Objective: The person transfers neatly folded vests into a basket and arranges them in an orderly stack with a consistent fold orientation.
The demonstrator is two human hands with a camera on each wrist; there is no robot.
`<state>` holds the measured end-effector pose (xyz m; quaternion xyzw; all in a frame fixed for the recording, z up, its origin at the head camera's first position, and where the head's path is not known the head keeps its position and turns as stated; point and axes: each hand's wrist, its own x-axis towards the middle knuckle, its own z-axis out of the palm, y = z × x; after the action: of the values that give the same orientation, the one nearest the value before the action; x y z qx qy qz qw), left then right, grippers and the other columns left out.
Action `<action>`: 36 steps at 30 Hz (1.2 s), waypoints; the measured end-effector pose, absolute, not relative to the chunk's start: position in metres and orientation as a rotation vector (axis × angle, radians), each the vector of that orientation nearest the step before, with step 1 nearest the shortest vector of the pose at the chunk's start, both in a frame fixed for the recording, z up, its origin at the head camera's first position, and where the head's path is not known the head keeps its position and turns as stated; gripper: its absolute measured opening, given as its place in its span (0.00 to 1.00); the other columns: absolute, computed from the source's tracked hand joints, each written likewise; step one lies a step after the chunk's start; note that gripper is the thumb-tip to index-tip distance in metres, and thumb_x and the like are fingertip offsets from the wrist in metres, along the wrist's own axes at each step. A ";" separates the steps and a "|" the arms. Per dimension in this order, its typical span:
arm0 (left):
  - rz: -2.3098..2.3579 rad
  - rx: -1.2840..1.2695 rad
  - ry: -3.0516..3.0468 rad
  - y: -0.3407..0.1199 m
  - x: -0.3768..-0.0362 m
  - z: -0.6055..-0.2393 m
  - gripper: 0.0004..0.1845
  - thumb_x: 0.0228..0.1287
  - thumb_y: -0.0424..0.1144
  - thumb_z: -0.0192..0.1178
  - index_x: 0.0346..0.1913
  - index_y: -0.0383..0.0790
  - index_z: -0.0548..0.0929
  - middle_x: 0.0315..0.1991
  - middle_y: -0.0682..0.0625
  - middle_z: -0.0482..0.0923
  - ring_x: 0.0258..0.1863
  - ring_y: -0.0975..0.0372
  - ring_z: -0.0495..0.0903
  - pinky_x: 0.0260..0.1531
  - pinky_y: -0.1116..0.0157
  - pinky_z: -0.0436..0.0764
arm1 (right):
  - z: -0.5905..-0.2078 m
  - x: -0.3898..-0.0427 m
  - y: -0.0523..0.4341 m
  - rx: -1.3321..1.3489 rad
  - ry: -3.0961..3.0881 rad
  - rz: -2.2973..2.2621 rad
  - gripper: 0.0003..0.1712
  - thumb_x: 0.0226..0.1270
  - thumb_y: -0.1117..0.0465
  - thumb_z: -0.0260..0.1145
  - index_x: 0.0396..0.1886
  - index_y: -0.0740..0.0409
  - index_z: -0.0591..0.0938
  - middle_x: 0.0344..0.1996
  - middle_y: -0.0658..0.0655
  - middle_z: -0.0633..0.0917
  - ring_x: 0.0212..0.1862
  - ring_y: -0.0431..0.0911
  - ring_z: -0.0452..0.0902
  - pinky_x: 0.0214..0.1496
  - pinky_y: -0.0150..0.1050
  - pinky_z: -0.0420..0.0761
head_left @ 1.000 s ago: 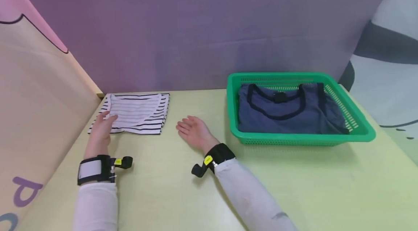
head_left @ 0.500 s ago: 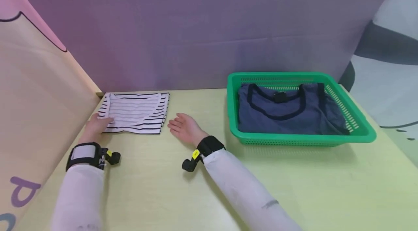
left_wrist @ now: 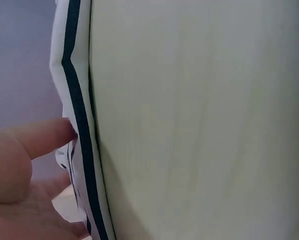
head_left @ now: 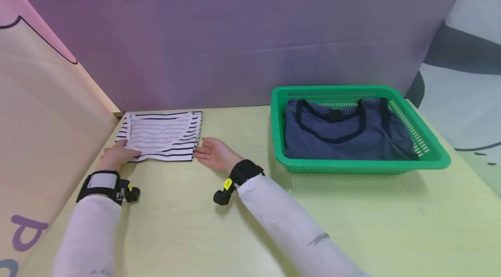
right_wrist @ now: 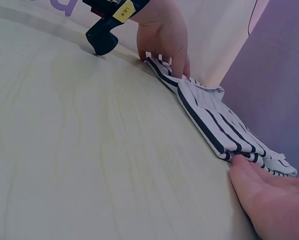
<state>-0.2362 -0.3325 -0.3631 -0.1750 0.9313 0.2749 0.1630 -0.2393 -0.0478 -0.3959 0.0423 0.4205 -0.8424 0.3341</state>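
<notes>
A folded white shirt with black stripes [head_left: 160, 133] lies flat at the table's back left. My left hand [head_left: 116, 154] holds its front left corner, thumb across the top and fingers by the left side. In the left wrist view the thumb [left_wrist: 44, 137] dents the cloth near the striped front edge. My right hand [head_left: 217, 154] lies at the shirt's right edge, palm turned up and fingers fairly straight. In the right wrist view its thumb [right_wrist: 247, 180] reaches the folded layers at the near corner, while the other fingers are mostly hidden.
A green plastic basket [head_left: 360, 165] stands on the right of the table [head_left: 176, 225], holding a folded dark blue shirt [head_left: 332, 148] with black trim. A purple backdrop [head_left: 235, 38] rises behind the table, and a printed pale panel [head_left: 47, 107] borders its left side.
My left hand has come down and back onto the shirt's left corner. The right hand has slid left up to the shirt's right edge. The basket stays put.
</notes>
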 end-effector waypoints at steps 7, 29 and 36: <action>0.635 -0.199 2.675 -0.338 -0.243 -0.361 0.38 0.64 0.47 0.53 0.68 0.27 0.53 0.66 0.18 0.43 0.63 0.23 0.39 0.62 0.33 0.47 | -0.394 -0.239 -0.044 0.145 1.166 -2.180 0.31 0.77 0.58 0.43 0.73 0.65 0.50 0.68 0.75 0.58 0.70 0.64 0.57 0.72 0.49 0.60; 0.535 0.063 2.598 -0.321 -0.238 -0.345 0.34 0.69 0.52 0.49 0.59 0.20 0.66 0.59 0.23 0.64 0.58 0.34 0.64 0.58 0.41 0.65 | -0.397 -0.240 -0.037 0.320 1.340 -2.111 0.08 0.71 0.61 0.54 0.30 0.55 0.71 0.20 0.51 0.70 0.22 0.38 0.64 0.24 0.26 0.68; 0.543 -0.018 2.620 -0.324 -0.240 -0.348 0.37 0.72 0.51 0.44 0.62 0.14 0.59 0.61 0.19 0.57 0.60 0.31 0.59 0.60 0.40 0.62 | -0.397 -0.237 -0.038 0.167 1.454 -2.034 0.09 0.68 0.67 0.56 0.26 0.57 0.73 0.17 0.49 0.70 0.19 0.36 0.63 0.20 0.23 0.66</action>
<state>-0.2402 -0.3236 -0.3478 -0.0066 0.9528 0.1974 0.2307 -0.2373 -0.0375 -0.3973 0.0634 0.5513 -0.7710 0.3124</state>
